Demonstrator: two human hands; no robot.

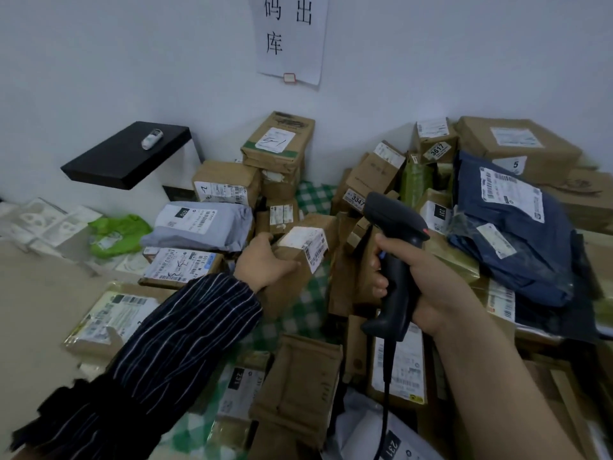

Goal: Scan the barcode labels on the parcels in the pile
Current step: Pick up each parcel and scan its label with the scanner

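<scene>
your left grip point(265, 262) holds a small brown parcel point(286, 287) by its side, in the middle of the pile point(374, 175), with its white barcode label point(308, 244) facing up. your right grip point(431, 287) is closed around the black scanner point(396, 227), just to the right of this parcel.

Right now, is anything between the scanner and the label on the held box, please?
Nothing visible: the label on the box in the left hand lies uncovered beside the scanner in the right hand.

A green-checked cloth point(313, 195) carries the heaped cardboard parcels point(295, 386).
</scene>
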